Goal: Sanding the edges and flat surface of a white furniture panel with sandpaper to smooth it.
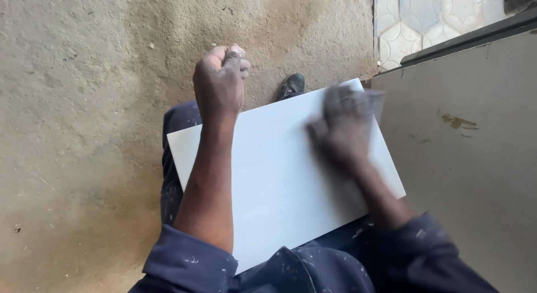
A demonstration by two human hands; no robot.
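Note:
A white rectangular board lies tilted across my lap. My left hand is clenched in a fist over the board's far edge, with the forearm lying across the left part of the board. My right hand is blurred by motion and presses down near the board's far right corner. A thin grey sheet sticks out from under its fingers. Both sleeves are dark blue with pale specks.
A black shoe shows past the board on a rough sandy concrete floor. A large grey panel with a dark top edge stands close on the right. Patterned pale tiles lie at the upper right.

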